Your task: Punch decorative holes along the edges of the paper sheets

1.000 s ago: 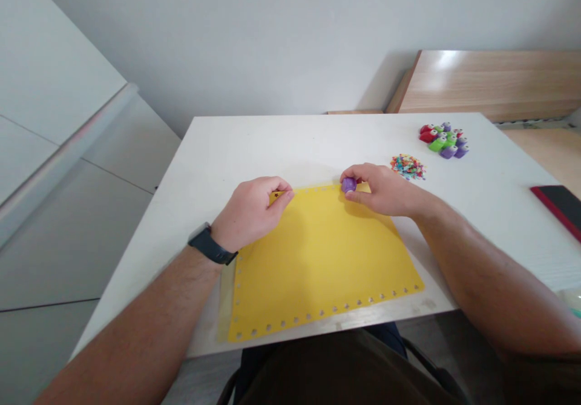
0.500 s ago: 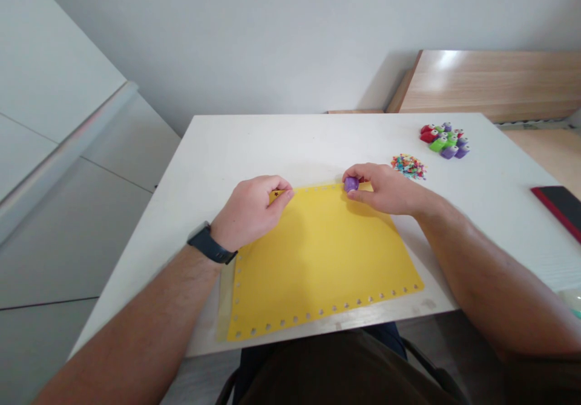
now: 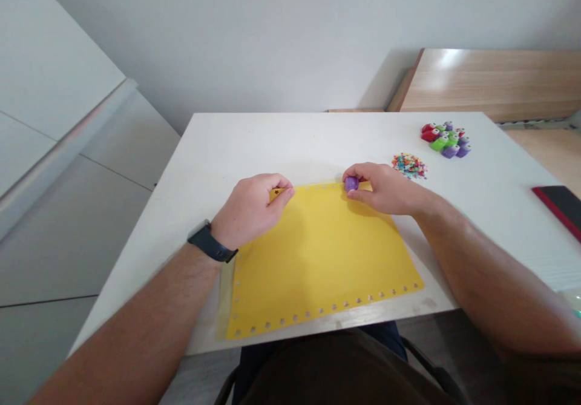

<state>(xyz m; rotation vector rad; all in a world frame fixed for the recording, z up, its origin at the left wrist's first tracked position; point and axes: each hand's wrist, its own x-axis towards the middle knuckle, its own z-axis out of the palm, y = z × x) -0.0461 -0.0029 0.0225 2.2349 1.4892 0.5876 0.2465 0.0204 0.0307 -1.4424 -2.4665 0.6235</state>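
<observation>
A yellow sheet of paper (image 3: 327,253) lies near the front edge of the table, with small shapes punched along its near, left and far edges. My left hand (image 3: 254,206), with a dark watch on the wrist, pinches the sheet's far edge near its left corner. A purple craft punch (image 3: 351,184) sits at the far edge toward the right, gripped between the thumb and fingers of my right hand (image 3: 385,188). The punch's slot is hidden, so how far the paper goes into it does not show.
Beyond my right hand is a pile of colourful paper cutouts (image 3: 409,166). A cluster of red, green and purple craft punches (image 3: 447,140) stands farther back. At the right lies a dark, red-edged object (image 3: 560,208) on the white table (image 3: 254,144).
The view has tilted very slightly. Both hands keep their holds, and neither the punch nor the sheet has visibly moved.
</observation>
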